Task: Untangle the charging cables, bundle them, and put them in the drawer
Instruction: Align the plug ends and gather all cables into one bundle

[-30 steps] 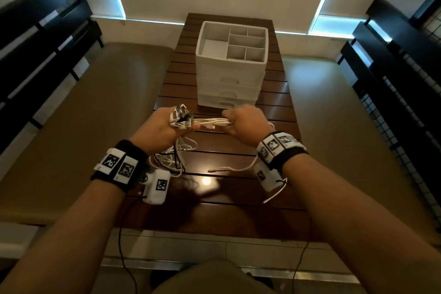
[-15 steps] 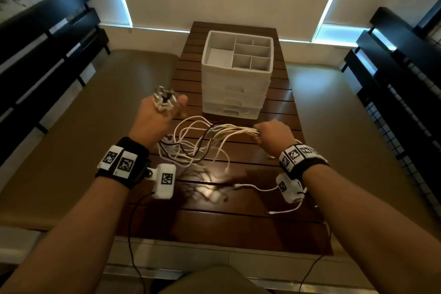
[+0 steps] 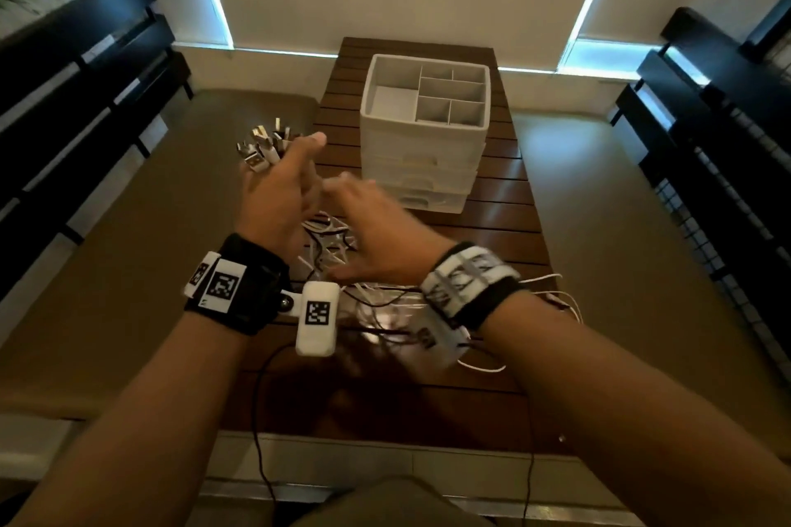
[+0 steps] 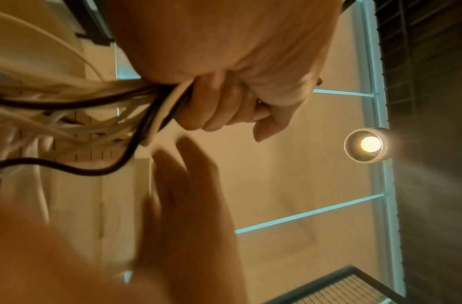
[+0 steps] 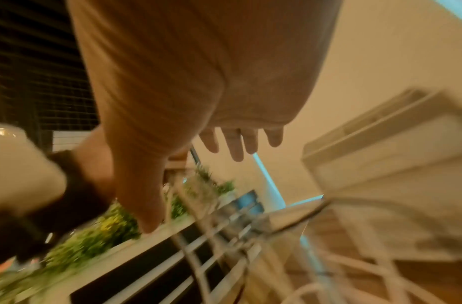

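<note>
- The counter [image 3: 509,227] is a long, narrow slatted wooden top running away from the person. Its left edge passes close under the left hand, so part of what that hand holds sits over the edge and above the tan bench [image 3: 150,227] beside it.
- The white drawer unit [image 3: 421,150] stands in the middle of the far half of the counter. All the drawer fronts that show look closed, and the divided tray on top holds no cables. I judge the storing step not begun: a drawer has yet to be pulled out.
- The cables [image 3: 342,252] are mostly white with at least one dark one. Their loose lengths hang from the left hand and lie in a loose mess on the counter just in front of the drawer unit, some trailing toward the right edge. They are gathered at one end only, not coiled or tied, so I judge the untangling partly done and the bundling still ahead.
- The left hand [image 3: 278,193] is raised with its grip closed tight round the cables near their plugs [image 3: 263,145], which stick out above the fist in a bunch.
- The right hand [image 3: 376,244] is blurred, its grip wide and holding nothing, fingers spread just beside the left hand and above the hanging strands.
- Open room lies on the near part of the counter and to the right of the hands. Dark slatted racks stand well apart on both sides.
</note>
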`<state>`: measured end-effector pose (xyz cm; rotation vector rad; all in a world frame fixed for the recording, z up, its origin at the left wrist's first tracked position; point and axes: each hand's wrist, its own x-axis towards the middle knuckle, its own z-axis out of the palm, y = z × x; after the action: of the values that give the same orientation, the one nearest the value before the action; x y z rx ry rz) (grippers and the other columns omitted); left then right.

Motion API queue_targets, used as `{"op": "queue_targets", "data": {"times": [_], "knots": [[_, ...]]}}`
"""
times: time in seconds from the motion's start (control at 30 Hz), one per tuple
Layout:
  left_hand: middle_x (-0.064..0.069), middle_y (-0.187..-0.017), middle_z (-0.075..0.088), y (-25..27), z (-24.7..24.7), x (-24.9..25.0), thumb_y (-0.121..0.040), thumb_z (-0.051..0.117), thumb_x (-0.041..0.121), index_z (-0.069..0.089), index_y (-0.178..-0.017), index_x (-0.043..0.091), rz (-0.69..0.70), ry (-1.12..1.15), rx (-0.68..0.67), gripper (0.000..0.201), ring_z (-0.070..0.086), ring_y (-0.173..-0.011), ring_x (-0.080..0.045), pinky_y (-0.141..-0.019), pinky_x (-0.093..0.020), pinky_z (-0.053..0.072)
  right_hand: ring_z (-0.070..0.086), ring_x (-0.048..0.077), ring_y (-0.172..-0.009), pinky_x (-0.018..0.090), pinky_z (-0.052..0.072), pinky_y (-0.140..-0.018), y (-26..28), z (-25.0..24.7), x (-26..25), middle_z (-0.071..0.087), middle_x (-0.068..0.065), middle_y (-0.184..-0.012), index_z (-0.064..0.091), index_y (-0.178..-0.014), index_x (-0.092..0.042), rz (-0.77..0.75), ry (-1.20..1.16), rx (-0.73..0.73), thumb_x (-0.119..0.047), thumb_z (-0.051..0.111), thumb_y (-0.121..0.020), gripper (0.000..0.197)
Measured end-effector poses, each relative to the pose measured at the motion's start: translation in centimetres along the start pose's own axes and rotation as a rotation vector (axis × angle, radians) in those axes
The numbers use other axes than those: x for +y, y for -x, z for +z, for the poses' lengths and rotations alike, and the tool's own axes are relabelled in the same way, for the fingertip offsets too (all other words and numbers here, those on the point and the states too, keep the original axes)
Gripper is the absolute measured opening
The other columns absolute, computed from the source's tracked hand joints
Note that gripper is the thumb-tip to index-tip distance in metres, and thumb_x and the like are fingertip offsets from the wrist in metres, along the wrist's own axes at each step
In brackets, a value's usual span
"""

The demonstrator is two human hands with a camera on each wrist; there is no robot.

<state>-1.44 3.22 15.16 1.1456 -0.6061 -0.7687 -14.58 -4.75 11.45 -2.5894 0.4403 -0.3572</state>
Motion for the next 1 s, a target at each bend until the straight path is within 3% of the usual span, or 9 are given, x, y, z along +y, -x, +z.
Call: {"op": "queue_targets", "data": {"times": [0.07, 0.13, 0.23, 0.43, 0.6, 0.7, 0.87, 0.93, 1.0], "knots": [[0.008, -0.049, 0.026, 0.4, 0.6, 0.3, -0.101, 0.064, 0.017, 0.039, -0.062, 0.024, -0.006, 0.087, -0.048, 0.046, 0.016, -0.041, -0.01, -0.039, -0.024, 0.017, 0.064, 0.021, -0.109, 0.043, 0.052, -0.096, -1.3, 2.5, -1.2, 0.066, -0.002, -0.118, 0.059, -0.119, -0.019, -0.004, -0.244, 0.083, -0.032, 0.086, -0.077, 0.051], [0.009, -0.05, 0.025, 0.7, 0.7, 0.9, -0.103, 0.06, 0.02, 0.037, -0.064, 0.025, -0.041, 0.163, -0.092, 0.045, 0.014, -0.042, -0.009, -0.039, -0.023, 0.015, 0.064, 0.02, -0.075, 0.035, 0.046, -0.066, -1.9, 3.8, -1.2, 0.069, 0.005, -0.083, 0.066, -0.087, -0.014, 0.014, -0.295, 0.235, -0.016, 0.081, -0.083, 0.016], [0.01, -0.048, 0.023, 0.7, 0.3, 1.5, -0.104, 0.057, 0.023, 0.033, -0.067, 0.024, -0.055, 0.233, -0.123, 0.045, 0.014, -0.041, -0.008, -0.037, -0.021, 0.018, 0.064, 0.022, -0.07, 0.039, 0.05, -0.062, -2.0, 4.2, -1.4, 0.069, 0.009, -0.08, 0.07, -0.08, -0.006, -0.019, -0.347, 0.4, -0.012, 0.077, -0.086, 0.011], [0.009, -0.047, 0.021, 0.5, 0.2, 2.2, -0.105, 0.055, 0.025, 0.031, -0.067, 0.024, -0.038, 0.28, -0.18, 0.045, 0.013, -0.038, -0.008, -0.033, -0.02, 0.02, 0.051, 0.012, -0.056, 0.034, 0.045, -0.055, -0.7, 2.2, -0.1, 0.058, -0.002, -0.061, 0.057, -0.067, -0.018, 0.079, -0.423, 0.295, -0.017, 0.074, -0.09, 0.028], [0.01, -0.046, 0.019, -0.2, -0.9, 4.0, -0.105, 0.053, 0.027, 0.03, -0.066, 0.027, -0.021, 0.278, -0.103, 0.045, 0.013, -0.037, -0.006, -0.032, -0.019, 0.018, 0.064, 0.023, -0.064, 0.029, 0.041, -0.059, 1.8, 0.7, 4.4, 0.059, -0.007, -0.064, 0.06, -0.075, -0.027, 0.171, 0.092, 0.153, -0.024, 0.072, -0.089, 0.019], [0.009, -0.047, 0.019, -0.6, -2.1, 4.6, -0.103, 0.055, 0.03, 0.031, -0.067, 0.027, -0.014, 0.267, -0.091, 0.044, 0.013, -0.037, -0.006, -0.032, -0.02, 0.017, 0.064, 0.022, -0.063, 0.03, 0.044, -0.058, 4.4, 0.3, 7.7, 0.064, -0.005, -0.066, 0.068, -0.078, -0.023, 0.295, 0.158, 0.186, -0.031, 0.068, -0.092, 0.016], [0.01, -0.048, 0.02, 0.0, -0.8, 2.0, -0.104, 0.057, 0.027, 0.031, -0.065, 0.026, -0.049, 0.234, -0.09, 0.047, 0.014, -0.037, -0.006, -0.033, -0.02, 0.017, 0.062, 0.015, -0.065, 0.03, 0.044, -0.059, 6.0, 1.0, 9.2, 0.062, -0.011, -0.068, 0.056, -0.074, -0.032, 0.344, 0.1, 0.137, -0.047, 0.075, -0.089, 0.028], [0.009, -0.049, 0.021, 0.0, -0.8, 1.9, -0.103, 0.058, 0.025, 0.033, -0.064, 0.025, -0.073, 0.249, -0.052, 0.047, 0.015, -0.038, -0.006, -0.034, -0.02, 0.017, 0.062, 0.015, -0.086, 0.033, 0.048, -0.073, 6.2, 0.7, 8.8, 0.066, -0.008, -0.094, 0.06, -0.096, -0.032, 0.326, 0.074, 0.042, -0.058, 0.08, -0.079, 0.037], [0.009, -0.049, 0.022, -0.1, -0.8, 1.8, -0.103, 0.059, 0.024, 0.035, -0.063, 0.025, -0.091, 0.264, -0.013, 0.047, 0.015, -0.038, -0.006, -0.034, -0.021, 0.017, 0.053, 0.017, -0.12, 0.036, 0.047, -0.099, 5.9, -0.5, 7.8, 0.057, -0.002, -0.132, 0.052, -0.137, -0.026, 0.292, 0.103, -0.031, -0.076, 0.078, -0.068, 0.089]]}}
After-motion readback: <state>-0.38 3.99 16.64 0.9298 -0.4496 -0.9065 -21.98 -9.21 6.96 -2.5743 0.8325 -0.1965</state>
